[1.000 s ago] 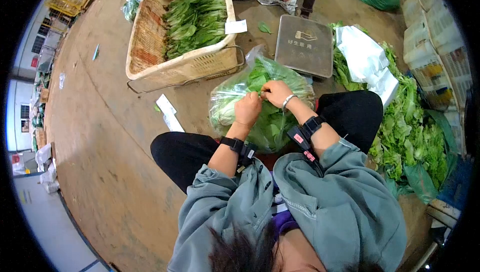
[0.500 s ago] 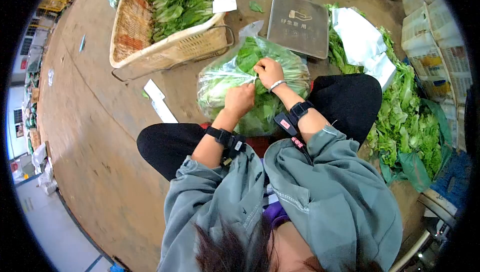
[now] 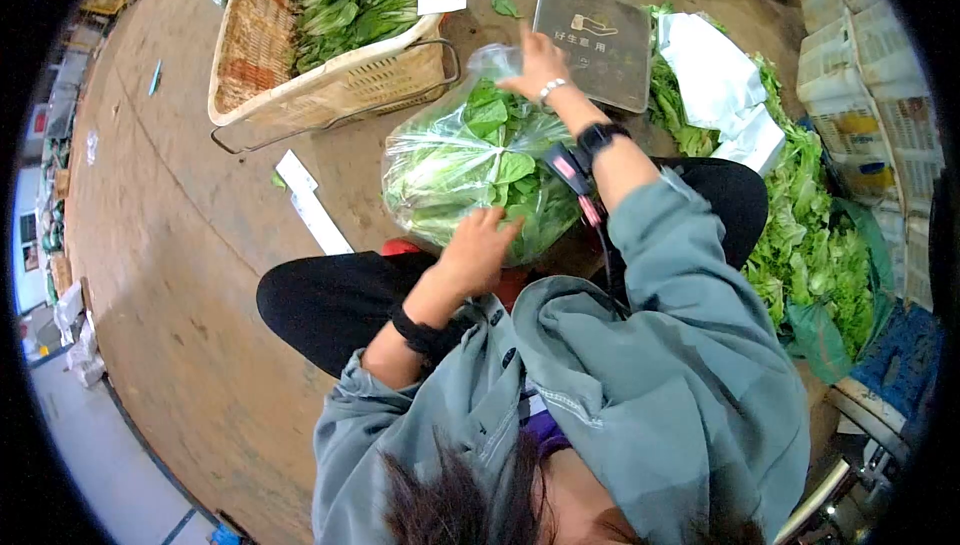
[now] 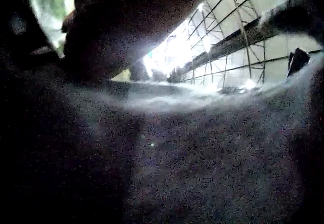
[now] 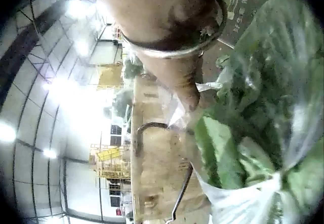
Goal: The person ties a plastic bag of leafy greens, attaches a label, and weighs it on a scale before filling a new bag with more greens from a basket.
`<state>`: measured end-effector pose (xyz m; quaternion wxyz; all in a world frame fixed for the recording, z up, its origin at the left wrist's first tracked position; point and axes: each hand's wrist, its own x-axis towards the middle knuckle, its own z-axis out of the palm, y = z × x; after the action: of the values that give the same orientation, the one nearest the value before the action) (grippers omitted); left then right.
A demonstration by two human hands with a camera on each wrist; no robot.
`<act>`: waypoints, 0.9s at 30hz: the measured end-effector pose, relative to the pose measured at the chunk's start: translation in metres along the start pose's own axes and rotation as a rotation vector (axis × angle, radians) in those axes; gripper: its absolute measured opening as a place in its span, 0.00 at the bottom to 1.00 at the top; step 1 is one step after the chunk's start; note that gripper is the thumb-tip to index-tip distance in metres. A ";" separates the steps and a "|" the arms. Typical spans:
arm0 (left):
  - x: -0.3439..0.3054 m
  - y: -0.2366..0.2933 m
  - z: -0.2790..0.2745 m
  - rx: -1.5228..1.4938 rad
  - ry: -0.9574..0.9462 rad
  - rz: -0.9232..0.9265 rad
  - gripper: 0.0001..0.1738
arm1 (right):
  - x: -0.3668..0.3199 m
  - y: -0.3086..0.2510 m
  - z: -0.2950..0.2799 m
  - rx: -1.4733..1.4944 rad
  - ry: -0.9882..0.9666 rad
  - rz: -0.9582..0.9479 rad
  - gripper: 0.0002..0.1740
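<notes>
A clear plastic bag full of leafy greens lies between the person's knees. Its plastic is gathered into a tight knot-like bunch at the middle, with a few leaves poking up around it. The left hand is over the bag's near side, fingers loosely spread. Farther off, the right hand reaches across the bag's far end with fingers extended and thumb apart. In the right wrist view, that hand's thumb side is close to loose clear plastic at the bag's edge. Dark sleeve cloth fills most of the left wrist view.
A cream plastic crate of greens stands ahead left. Beyond the bag is a flat scale, with a stray leaf beside it. Loose lettuce and a white plastic sheet lie right. Paper strips lie left.
The hands have let go of the gathered plastic at the bag's middle and parted. The right hand moved forward to the far end; the left drew back to the near side.
</notes>
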<state>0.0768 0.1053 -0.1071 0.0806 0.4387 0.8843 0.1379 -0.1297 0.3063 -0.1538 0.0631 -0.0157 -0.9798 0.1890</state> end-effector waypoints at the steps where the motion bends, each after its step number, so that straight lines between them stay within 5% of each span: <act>1: 0.003 0.002 0.001 -0.076 -0.009 -0.019 0.19 | 0.008 -0.009 -0.001 -0.031 -0.105 -0.183 0.28; 2: 0.004 0.002 0.002 -0.155 -0.019 -0.039 0.13 | 0.014 -0.015 -0.004 -0.031 -0.106 -0.183 0.28; 3: 0.005 0.001 -0.002 -0.159 -0.023 -0.041 0.13 | 0.017 -0.027 -0.018 0.284 -0.191 -0.148 0.26; 4: 0.009 0.000 -0.011 -0.300 0.069 -0.017 0.08 | 0.018 -0.036 -0.026 0.596 -0.275 -0.108 0.24; 5: 0.015 -0.003 -0.015 -0.438 0.170 0.010 0.05 | 0.017 -0.045 -0.035 0.591 -0.278 -0.110 0.24; 8: 0.026 -0.010 -0.004 -0.708 0.226 -0.033 0.06 | 0.010 -0.063 -0.056 1.603 -0.258 0.012 0.16; 12: 0.033 -0.006 -0.029 -0.755 0.144 -0.125 0.09 | -0.004 -0.058 -0.071 1.218 -0.122 0.181 0.12; 17: 0.035 -0.055 -0.048 -0.564 0.197 -0.379 0.13 | -0.039 0.054 -0.069 1.597 0.161 0.600 0.05; 18: 0.039 -0.067 -0.058 -0.551 0.165 -0.454 0.15 | -0.040 0.077 -0.070 1.416 0.295 0.691 0.05; 19: 0.046 -0.081 -0.060 -0.570 0.235 -0.470 0.15 | -0.050 0.073 -0.092 0.907 0.248 0.661 0.08; 22: 0.089 -0.129 -0.057 -0.360 0.232 -0.518 0.23 | -0.076 0.094 -0.105 -0.112 -0.113 0.305 0.15; 23: 0.106 -0.142 -0.050 -0.274 0.139 -0.602 0.28 | -0.095 0.090 -0.115 -0.114 -0.123 0.320 0.15; 25: 0.132 -0.142 -0.047 -0.233 -0.037 -0.650 0.36 | -0.136 0.079 -0.138 -0.390 -0.575 0.444 0.17; 27: 0.149 -0.135 -0.031 -0.159 -0.090 -0.637 0.34 | -0.168 0.107 -0.127 -0.513 -0.719 0.443 0.16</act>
<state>-0.1234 0.1409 -0.1233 0.1929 0.1379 0.9591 0.1550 0.0536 0.4431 -0.0966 -0.3265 -0.1726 -0.9276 -0.0560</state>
